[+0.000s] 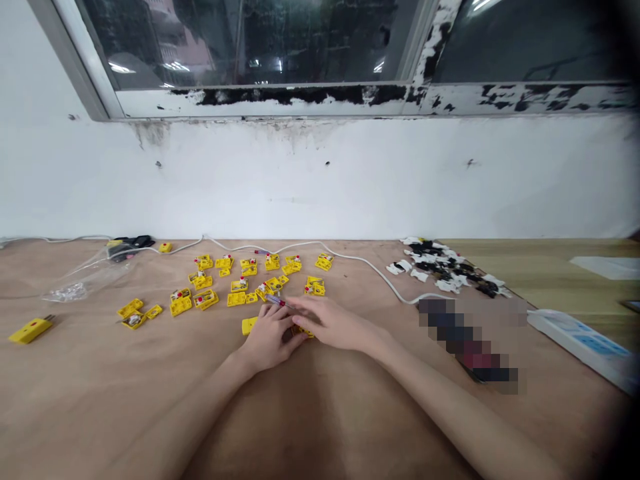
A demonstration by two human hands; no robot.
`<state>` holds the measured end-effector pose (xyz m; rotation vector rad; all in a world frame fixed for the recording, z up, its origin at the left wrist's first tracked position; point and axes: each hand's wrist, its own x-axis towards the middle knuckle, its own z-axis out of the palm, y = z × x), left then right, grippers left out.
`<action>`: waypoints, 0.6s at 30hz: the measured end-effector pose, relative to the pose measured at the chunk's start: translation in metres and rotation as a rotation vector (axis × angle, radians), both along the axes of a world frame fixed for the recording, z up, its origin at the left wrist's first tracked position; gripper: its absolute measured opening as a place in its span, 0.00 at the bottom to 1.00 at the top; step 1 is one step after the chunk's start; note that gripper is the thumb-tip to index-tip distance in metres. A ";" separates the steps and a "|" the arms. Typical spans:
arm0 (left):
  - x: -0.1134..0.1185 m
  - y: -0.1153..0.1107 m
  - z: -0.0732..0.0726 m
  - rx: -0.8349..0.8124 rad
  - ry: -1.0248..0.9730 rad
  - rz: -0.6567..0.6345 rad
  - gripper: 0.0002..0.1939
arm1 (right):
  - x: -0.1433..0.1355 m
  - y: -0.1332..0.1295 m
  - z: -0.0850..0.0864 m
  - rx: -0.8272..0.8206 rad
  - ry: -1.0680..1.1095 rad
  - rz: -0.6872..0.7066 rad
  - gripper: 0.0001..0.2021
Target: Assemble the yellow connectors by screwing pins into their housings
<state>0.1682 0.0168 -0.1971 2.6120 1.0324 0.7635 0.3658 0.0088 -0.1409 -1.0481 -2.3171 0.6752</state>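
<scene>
My left hand [273,339] and my right hand [333,323] meet at the middle of the table, fingers bent around a small yellow plastic plug housing [304,331], most of which they cover. A slim screwdriver [277,301] with a clear, reddish-purple handle shows just beyond the right fingertips; whether they hold it or it lies behind them I cannot tell. Beside the left hand's knuckles lies a yellow shell piece [249,325]. Beyond both hands are several opened yellow housings [239,299], with white and red parts and metal pieces inside.
A closed yellow plug [30,330] lies far left, near a clear plastic bag [75,283]. Black and white parts [440,267] are heaped at the back right. A blurred dark object [473,347] and a white power strip [585,343] lie right. A white cable [360,259] crosses the back.
</scene>
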 end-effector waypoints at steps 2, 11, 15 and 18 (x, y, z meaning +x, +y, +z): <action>0.000 0.000 0.000 -0.008 -0.001 -0.001 0.15 | -0.005 0.004 -0.009 -0.020 -0.030 0.013 0.18; -0.002 -0.001 0.004 -0.059 0.015 -0.020 0.16 | -0.014 0.047 -0.016 0.025 -0.169 -0.199 0.12; 0.000 -0.001 0.003 -0.096 -0.013 -0.010 0.17 | -0.031 0.068 -0.018 0.040 -0.237 -0.156 0.09; -0.003 0.000 0.005 -0.122 -0.113 -0.038 0.16 | -0.036 0.072 -0.015 0.033 -0.257 -0.135 0.08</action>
